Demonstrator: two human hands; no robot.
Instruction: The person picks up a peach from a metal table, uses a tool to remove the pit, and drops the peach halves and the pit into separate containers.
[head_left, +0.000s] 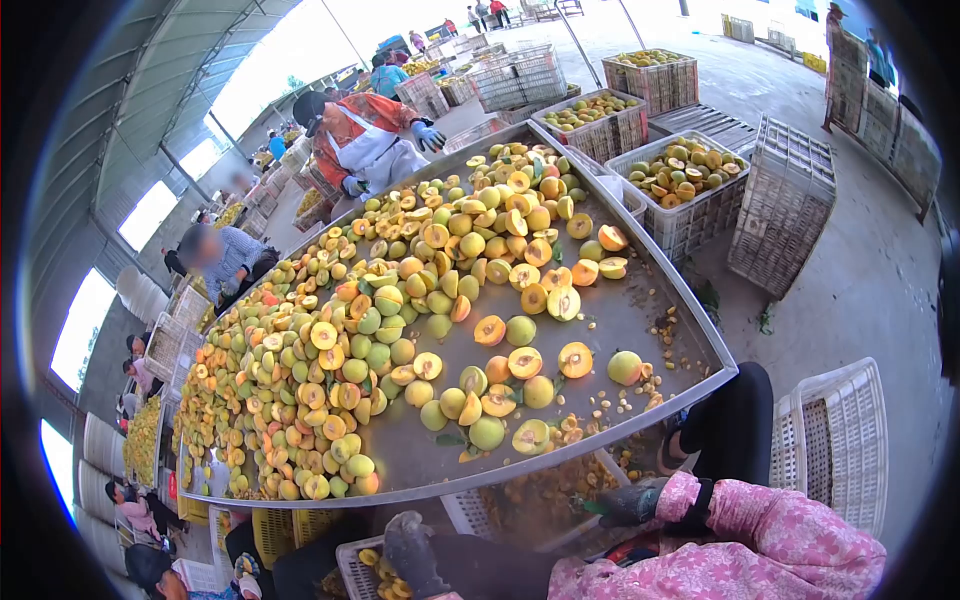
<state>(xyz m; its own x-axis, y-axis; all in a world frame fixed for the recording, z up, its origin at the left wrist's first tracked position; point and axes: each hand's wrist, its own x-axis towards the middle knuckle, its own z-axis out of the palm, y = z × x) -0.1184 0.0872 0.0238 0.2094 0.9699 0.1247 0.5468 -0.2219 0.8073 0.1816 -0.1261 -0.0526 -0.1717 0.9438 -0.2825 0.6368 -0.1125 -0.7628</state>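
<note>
My right hand (630, 505), in a dark glove below a pink floral sleeve, is below the metal table's near edge with its fingers drawn together. A small green bit shows at its fingertips; I cannot make out what it is. My left hand (410, 553), in a grey glove, is further left, beside a small crate (350, 560) with cut fruit in it. Its fingers are not clear. Between the hands is a white crate (465, 512) with fruit scraps. Halved and whole yellow-green peaches (390, 300) are heaped over the metal table (640, 340).
Loose pits (625, 400) lie near the table's right corner. Crates of peaches (680, 170) and a stacked crate (785, 205) stand on the right. A white basket (835, 440) is at lower right. A co-worker in an orange top (365, 130) sits across the table; others sit left.
</note>
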